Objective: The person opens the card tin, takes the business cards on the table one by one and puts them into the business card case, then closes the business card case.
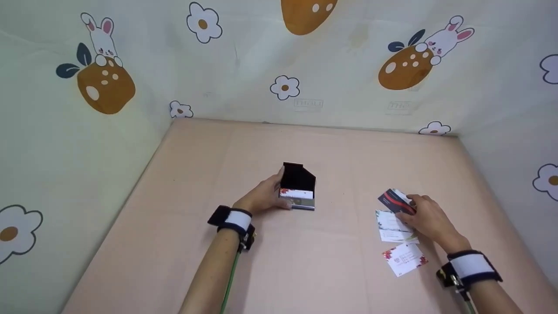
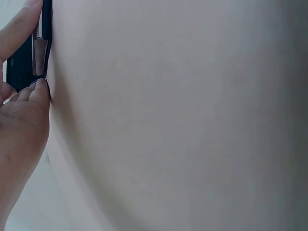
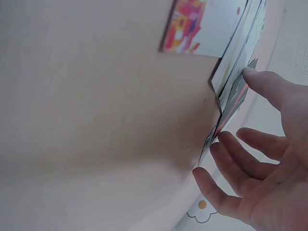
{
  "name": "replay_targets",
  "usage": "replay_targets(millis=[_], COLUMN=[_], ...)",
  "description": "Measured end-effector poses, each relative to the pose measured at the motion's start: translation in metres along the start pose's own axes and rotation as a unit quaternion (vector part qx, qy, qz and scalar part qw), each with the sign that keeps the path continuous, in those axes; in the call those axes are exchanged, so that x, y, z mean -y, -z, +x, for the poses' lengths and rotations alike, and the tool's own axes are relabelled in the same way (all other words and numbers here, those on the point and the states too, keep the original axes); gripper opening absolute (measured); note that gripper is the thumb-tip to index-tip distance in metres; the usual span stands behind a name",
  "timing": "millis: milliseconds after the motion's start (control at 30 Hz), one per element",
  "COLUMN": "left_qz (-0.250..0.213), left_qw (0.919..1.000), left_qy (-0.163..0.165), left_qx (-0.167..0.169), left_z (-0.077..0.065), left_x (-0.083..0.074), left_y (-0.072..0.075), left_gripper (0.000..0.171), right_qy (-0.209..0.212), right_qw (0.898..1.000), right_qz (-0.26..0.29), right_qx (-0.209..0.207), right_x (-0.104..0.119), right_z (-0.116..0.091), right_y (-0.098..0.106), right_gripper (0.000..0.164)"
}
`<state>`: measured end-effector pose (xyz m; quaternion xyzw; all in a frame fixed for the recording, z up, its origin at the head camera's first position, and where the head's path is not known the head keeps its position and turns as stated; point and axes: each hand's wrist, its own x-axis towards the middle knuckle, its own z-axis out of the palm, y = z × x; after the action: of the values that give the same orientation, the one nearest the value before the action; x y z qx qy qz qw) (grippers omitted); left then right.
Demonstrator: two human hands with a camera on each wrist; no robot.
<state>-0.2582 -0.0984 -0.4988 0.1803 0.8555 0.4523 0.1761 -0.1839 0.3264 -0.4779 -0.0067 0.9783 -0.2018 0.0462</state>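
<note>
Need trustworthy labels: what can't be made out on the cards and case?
- Head: bottom of the inner card, behind the case's front panel.
- Head: right end of the dark card, under the right hand.
- Head: nearest loose card's fine print, too small.
- Left wrist: part of the case, cut off by the top edge.

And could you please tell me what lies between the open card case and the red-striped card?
Only bare pinkish tabletop separates the card case from the red-striped card; the head view shows this.
</note>
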Motion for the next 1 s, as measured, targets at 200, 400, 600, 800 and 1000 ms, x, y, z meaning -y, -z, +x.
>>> replay_targets(millis=[200, 400, 600, 800, 1000], left_qz=[-0.002, -0.002, -0.004, -0.004, -0.009], left_qw=[1.0, 0.9999, 0.9998, 0.9998, 1.0], left_qy=[0.0, 0.011, 0.019, 0.019, 0.002], left_qx=[0.0, -0.005, -0.003, -0.006, -0.004], left_z=[0.001, 0.001, 0.001, 0.001, 0.002], left_x=[0.0, -0.001, -0.002, 0.0, 0.001], left_y=[0.0, -0.001, -0.002, -0.002, 0.0], left_gripper=[0.118, 0.118, 0.119, 0.118, 0.119], right_qy=[-0.001, -0.01, -0.009, -0.002, 0.017], right_qw=[1.0, 1.0, 1.0, 1.0, 0.999], right_qz=[-0.001, -0.004, -0.014, -0.019, -0.031], right_qx=[-0.004, -0.002, -0.003, -0.007, -0.023], right_x=[0.003, 0.005, 0.004, 0.006, 0.008], right_z=[0.001, 0.005, 0.008, 0.01, 0.011], right_y=[0.002, 0.0, -0.001, -0.002, -0.003], right_gripper=[0.071, 0.075, 0.08, 0.085, 0.085])
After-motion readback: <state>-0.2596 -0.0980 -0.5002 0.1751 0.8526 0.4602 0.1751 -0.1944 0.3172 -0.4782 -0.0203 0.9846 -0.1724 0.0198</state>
